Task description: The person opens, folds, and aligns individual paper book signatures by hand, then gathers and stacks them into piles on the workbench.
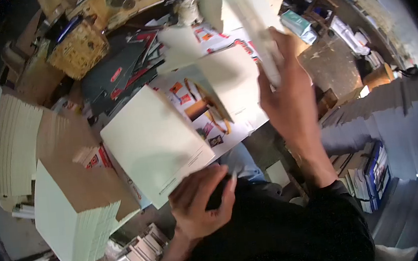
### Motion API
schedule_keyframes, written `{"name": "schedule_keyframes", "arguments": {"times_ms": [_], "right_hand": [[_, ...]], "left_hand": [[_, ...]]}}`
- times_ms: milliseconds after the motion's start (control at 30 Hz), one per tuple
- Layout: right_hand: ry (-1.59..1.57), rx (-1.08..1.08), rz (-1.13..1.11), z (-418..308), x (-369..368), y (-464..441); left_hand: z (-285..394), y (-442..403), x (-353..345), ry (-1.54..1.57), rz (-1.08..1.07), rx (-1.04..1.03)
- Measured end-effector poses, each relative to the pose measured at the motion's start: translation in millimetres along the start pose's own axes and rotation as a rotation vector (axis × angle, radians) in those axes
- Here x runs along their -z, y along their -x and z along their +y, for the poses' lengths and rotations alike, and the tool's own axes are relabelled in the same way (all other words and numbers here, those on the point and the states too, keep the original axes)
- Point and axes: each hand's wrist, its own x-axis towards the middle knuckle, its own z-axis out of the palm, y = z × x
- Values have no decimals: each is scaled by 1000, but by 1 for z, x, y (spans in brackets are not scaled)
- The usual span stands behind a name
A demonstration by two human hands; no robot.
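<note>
My right hand (291,92) is raised at the right, its fingers and thumb closed round a long pale strip-like object (251,20), blurred by motion. My left hand (203,199) hovers by the lower edge of a cream paper block (154,140), fingers curled and thumb apart, nothing visible between them. A second cream stack (232,80) lies beyond it, to the right. Between the two lie a brown-handled tool (197,109) and a yellowish looped band (221,114) on printed sheets.
Tall stacks of pale sheets (72,224) stand at the left. A wooden block (78,50) and a white bottle (188,9) are at the back. Dark covers (108,77) lie behind the blocks. Grey sheets (389,118) and tied books (366,170) are at the right.
</note>
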Motion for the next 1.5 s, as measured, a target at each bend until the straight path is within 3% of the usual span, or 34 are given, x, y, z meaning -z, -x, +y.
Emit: {"name": "schedule_keyframes", "arguments": {"times_ms": [100, 200, 233, 300, 333, 367, 433, 467, 533, 633, 733, 833, 1000, 1233, 1433, 1500], "right_hand": [[464, 85, -243, 48, -86, 49], [387, 127, -222, 72, -120, 82], [378, 117, -230, 70, -115, 75], [62, 0, -266, 65, -99, 65], [-116, -47, -172, 54, -89, 63], [-119, -64, -169, 48, -76, 62], [-622, -236, -395, 36, -57, 72], [-633, -251, -401, 32, -56, 82], [-992, -576, -523, 24, -58, 97], [-1199, -764, -662, 17, -61, 104], [-1248, -840, -685, 16, -71, 107], [-1242, -753, -739, 13, -66, 95], [-1414, -815, -912, 7, -62, 77], [-1457, -876, -903, 7, -67, 79], [-1434, -756, -902, 7, -68, 82], [-1270, -626, -804, 3, -67, 80]], "left_hand": [[-8, -9, 14, -193, -143, 197], [-15, -16, 24, -513, -470, 237], [-16, -17, 21, -517, -483, 244], [-21, -18, 12, -557, -595, 196], [-24, -16, 5, -633, -572, 163], [-28, -17, 2, -635, -589, 158], [-33, -16, -1, -635, -572, 145], [-32, -20, 3, -603, -578, 120], [-28, -29, 14, -527, -600, 173], [-35, -33, 29, -371, -595, 264], [-43, -30, 35, -378, -593, 180], [-47, -29, 37, -312, -532, 196], [-53, -26, 36, -246, -474, 170], [-54, -24, 34, -210, -444, 176], [-51, -25, 35, -241, -476, 195], [-50, -25, 35, -307, -525, 166]]}}
